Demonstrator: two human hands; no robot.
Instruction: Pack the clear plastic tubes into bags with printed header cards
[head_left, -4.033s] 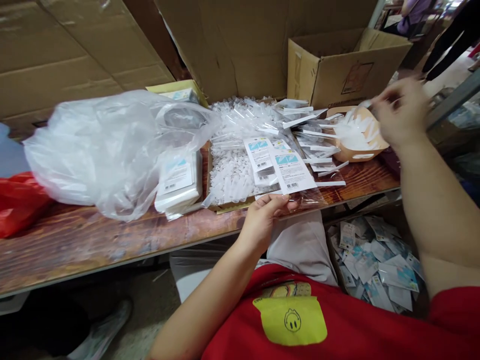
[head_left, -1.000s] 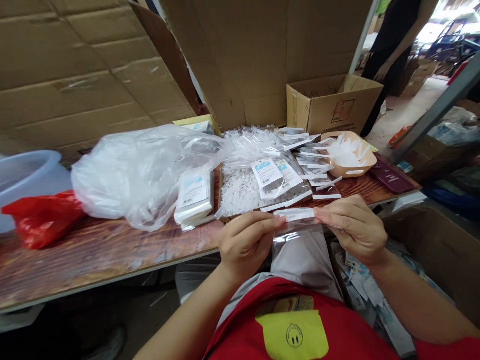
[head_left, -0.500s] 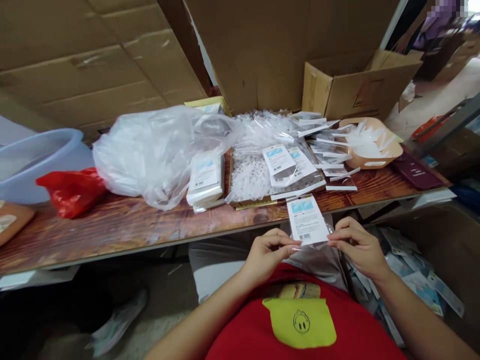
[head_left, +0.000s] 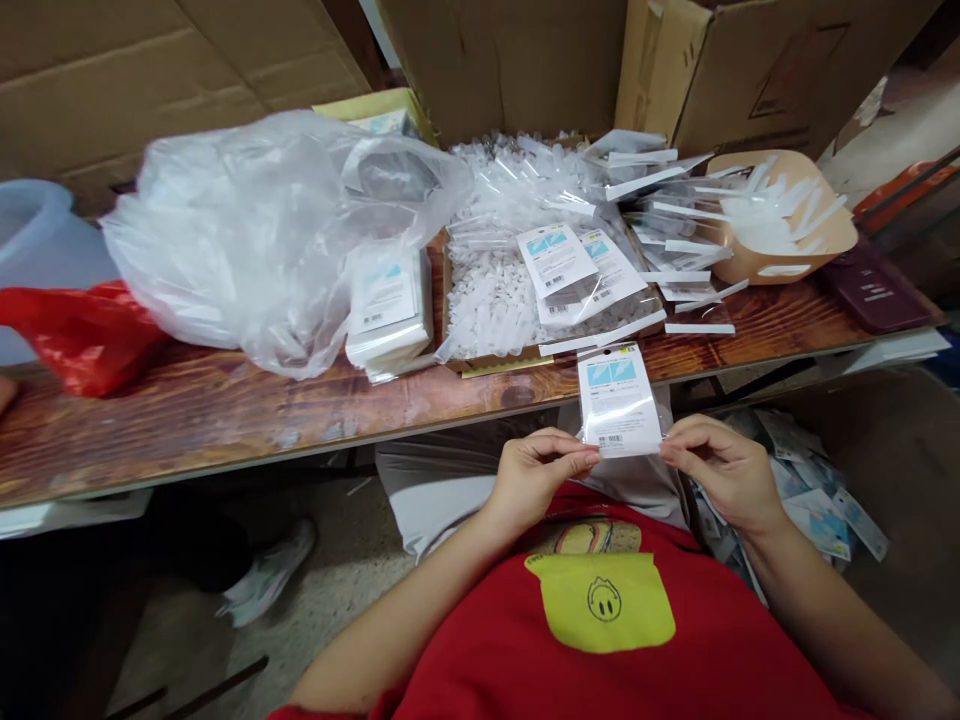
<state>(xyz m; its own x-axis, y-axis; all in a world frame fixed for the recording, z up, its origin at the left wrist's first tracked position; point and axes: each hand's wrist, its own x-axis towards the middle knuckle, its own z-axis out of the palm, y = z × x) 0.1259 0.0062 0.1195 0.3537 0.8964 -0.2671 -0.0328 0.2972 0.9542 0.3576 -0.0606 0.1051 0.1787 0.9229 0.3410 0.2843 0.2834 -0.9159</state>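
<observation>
Between my hands is a clear plastic packet with a white printed card (head_left: pixel 619 405) inside, its top at the table's front edge. My left hand (head_left: pixel 536 475) pinches the packet's lower left corner between thumb and fingers. At the lower right corner, my right hand (head_left: pixel 720 470) pinches it the same way. Beyond it, a shallow box (head_left: pixel 480 362) holds many small translucent plastic pieces (head_left: pixel 491 300). Two carded packets (head_left: pixel 555 260) lie on top of these. Clear bags with white strips (head_left: pixel 686 277) are spread along the box's right side.
A stack of carded packets (head_left: pixel 386 305) stands beside a big translucent plastic bag (head_left: pixel 247 230). A red bag (head_left: pixel 86 335) lies at left. An orange-tan basket (head_left: pixel 825 250) holds white strips. Below right, a carton contains many packets (head_left: pixel 814 500). A shoe (head_left: pixel 270 572) shows below left.
The camera view has tilted down and shifted, so the table things appear higher. Both hands keep their pinch on the packet, which now looks straighter.
</observation>
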